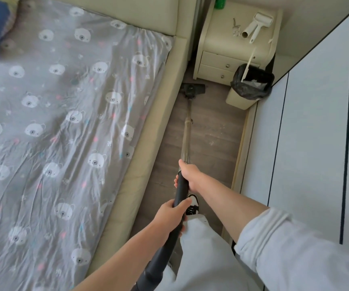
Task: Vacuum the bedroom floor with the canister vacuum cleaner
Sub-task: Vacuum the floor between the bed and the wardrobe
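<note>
A long vacuum wand runs away from me down the narrow strip of grey wood floor. Its black floor head lies flat on the floor just in front of the nightstand, close to the bed frame. My right hand grips the wand where the metal tube meets the dark handle tube. My left hand grips the dark tube lower down, nearer my body. The hose continues down past my leg and out of view. The canister itself is not visible.
The bed with a grey bear-print sheet and cream frame borders the strip on the left. A white wardrobe borders it on the right. A cream nightstand and a bin with a black bag close the far end. My shoe stands on the floor.
</note>
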A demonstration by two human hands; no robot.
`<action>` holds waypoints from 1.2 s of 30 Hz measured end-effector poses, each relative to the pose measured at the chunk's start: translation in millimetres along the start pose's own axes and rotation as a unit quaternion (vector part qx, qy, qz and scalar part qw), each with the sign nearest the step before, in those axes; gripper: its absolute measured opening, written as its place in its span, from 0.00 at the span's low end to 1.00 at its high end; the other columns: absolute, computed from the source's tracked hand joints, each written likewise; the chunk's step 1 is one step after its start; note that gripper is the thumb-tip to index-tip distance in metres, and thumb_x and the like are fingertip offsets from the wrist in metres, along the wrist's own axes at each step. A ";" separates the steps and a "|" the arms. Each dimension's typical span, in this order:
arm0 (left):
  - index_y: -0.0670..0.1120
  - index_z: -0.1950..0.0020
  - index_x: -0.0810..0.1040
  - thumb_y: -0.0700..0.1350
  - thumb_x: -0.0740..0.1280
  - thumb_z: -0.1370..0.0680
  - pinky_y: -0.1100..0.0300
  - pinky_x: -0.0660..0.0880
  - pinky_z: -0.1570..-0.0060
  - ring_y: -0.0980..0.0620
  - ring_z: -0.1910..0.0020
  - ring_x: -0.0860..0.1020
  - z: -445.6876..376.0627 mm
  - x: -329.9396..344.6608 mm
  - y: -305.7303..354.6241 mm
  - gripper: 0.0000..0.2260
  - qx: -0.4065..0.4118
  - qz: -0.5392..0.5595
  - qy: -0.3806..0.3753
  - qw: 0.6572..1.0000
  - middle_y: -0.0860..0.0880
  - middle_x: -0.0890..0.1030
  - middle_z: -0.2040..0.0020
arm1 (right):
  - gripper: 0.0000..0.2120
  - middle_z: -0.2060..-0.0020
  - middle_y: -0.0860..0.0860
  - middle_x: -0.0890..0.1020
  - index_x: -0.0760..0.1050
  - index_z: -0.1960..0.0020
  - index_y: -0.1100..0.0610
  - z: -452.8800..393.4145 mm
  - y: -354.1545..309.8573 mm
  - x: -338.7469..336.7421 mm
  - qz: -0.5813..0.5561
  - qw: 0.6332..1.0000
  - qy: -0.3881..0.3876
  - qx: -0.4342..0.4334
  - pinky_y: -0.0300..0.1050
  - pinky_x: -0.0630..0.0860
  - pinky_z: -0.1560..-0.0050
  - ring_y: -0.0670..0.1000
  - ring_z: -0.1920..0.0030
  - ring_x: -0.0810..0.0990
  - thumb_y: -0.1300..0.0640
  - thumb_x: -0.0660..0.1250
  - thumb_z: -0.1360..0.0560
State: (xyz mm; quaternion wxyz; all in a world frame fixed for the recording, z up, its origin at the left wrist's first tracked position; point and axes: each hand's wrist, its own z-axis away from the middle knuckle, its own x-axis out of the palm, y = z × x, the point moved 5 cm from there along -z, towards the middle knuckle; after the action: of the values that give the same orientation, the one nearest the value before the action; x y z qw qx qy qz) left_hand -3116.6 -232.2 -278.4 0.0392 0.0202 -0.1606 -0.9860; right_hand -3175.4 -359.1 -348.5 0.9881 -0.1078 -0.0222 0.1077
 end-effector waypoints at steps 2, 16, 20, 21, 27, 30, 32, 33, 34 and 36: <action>0.50 0.45 0.77 0.59 0.70 0.22 0.61 0.76 0.69 0.52 0.72 0.77 5.8 3.2 -2.2 0.14 0.000 0.008 -0.004 1.000 0.48 0.82 0.64 | 0.18 0.62 0.56 0.77 0.72 0.45 0.61 4.3 5.8 -2.7 -0.008 1.000 0.003 0.000 0.44 0.79 0.71 0.53 0.70 0.77 0.45 0.62 0.20; 0.44 0.47 0.79 0.57 0.72 0.24 0.59 0.78 0.69 0.47 0.72 0.78 130.8 -70.4 -145.8 0.17 -0.032 -0.024 -0.111 0.993 0.47 0.79 0.68 | 0.13 0.67 0.55 0.73 0.72 0.49 0.61 100.5 171.1 78.4 -0.096 0.995 0.023 -0.034 0.45 0.78 0.67 0.52 0.71 0.74 0.50 0.62 0.21; 0.44 0.50 0.77 0.53 0.71 0.24 0.59 0.77 0.68 0.47 0.72 0.77 162.3 -78.3 -183.0 0.13 -0.051 -0.019 -0.184 0.981 0.47 0.78 0.68 | 0.12 0.68 0.55 0.73 0.71 0.52 0.60 124.0 219.0 90.6 -0.125 0.992 0.020 -0.012 0.44 0.77 0.70 0.51 0.72 0.73 0.50 0.62 0.21; 0.44 0.50 0.76 0.52 0.71 0.24 0.59 0.76 0.68 0.47 0.73 0.76 165.9 -75.5 -187.0 0.13 -0.050 -0.013 -0.194 0.980 0.47 0.77 0.67 | 0.12 0.68 0.55 0.73 0.71 0.52 0.60 128.5 223.5 88.9 -0.128 0.992 0.019 -0.011 0.44 0.77 0.70 0.51 0.73 0.73 0.51 0.62 0.20; 0.44 0.50 0.76 0.52 0.72 0.25 0.59 0.75 0.69 0.49 0.72 0.76 168.7 -45.8 -184.1 0.13 -0.033 -0.014 -0.205 0.978 0.48 0.78 0.67 | 0.12 0.65 0.56 0.73 0.69 0.52 0.60 140.3 224.1 56.6 -0.165 0.986 0.016 -0.001 0.43 0.76 0.73 0.52 0.72 0.73 0.52 0.64 0.21; 0.45 0.55 0.75 0.51 0.74 0.28 0.60 0.74 0.72 0.50 0.74 0.75 151.3 -24.7 -163.9 0.12 -0.026 0.038 -0.215 0.976 0.48 0.78 0.67 | 0.11 0.61 0.57 0.72 0.67 0.52 0.60 131.2 201.3 39.0 -0.235 0.972 -0.001 0.001 0.41 0.75 0.75 0.52 0.70 0.72 0.54 0.66 0.21; 0.46 0.58 0.76 0.50 0.74 0.29 0.60 0.74 0.72 0.50 0.74 0.74 137.1 -10.7 -146.4 0.11 -0.025 0.065 -0.224 0.972 0.48 0.77 0.67 | 0.11 0.58 0.58 0.72 0.67 0.50 0.60 120.8 183.0 26.0 -0.279 0.960 -0.003 -0.002 0.40 0.76 0.76 0.53 0.68 0.73 0.54 0.67 0.22; 0.46 0.59 0.76 0.50 0.74 0.29 0.60 0.74 0.71 0.50 0.74 0.74 127.9 -3.4 -136.3 0.11 -0.025 0.068 -0.231 0.970 0.48 0.77 0.67 | 0.11 0.57 0.58 0.73 0.68 0.48 0.59 113.2 172.8 18.5 -0.280 0.960 -0.007 -0.008 0.41 0.77 0.75 0.53 0.69 0.74 0.54 0.68 0.22; 0.46 0.60 0.76 0.50 0.74 0.30 0.60 0.74 0.71 0.50 0.74 0.74 117.2 4.5 -124.0 0.11 -0.025 0.066 -0.238 0.969 0.48 0.77 0.67 | 0.12 0.58 0.58 0.73 0.68 0.46 0.59 105.0 160.6 10.8 -0.274 0.962 -0.010 -0.014 0.42 0.78 0.75 0.54 0.70 0.76 0.54 0.68 0.22; 0.47 0.62 0.76 0.50 0.74 0.30 0.60 0.75 0.72 0.51 0.74 0.74 93.3 20.7 -95.8 0.10 -0.028 0.073 -0.241 0.967 0.49 0.77 0.67 | 0.15 0.61 0.58 0.74 0.68 0.42 0.60 87.8 130.4 -7.0 -0.254 0.967 -0.008 -0.024 0.45 0.80 0.72 0.55 0.72 0.80 0.52 0.67 0.22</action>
State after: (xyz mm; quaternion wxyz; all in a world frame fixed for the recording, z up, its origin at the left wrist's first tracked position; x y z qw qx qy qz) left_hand -3148.9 -114.0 -221.0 0.0716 -0.2309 -0.1388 -0.9604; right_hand -3215.3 -218.0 -291.4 0.9799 -0.1213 -0.0598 -0.1466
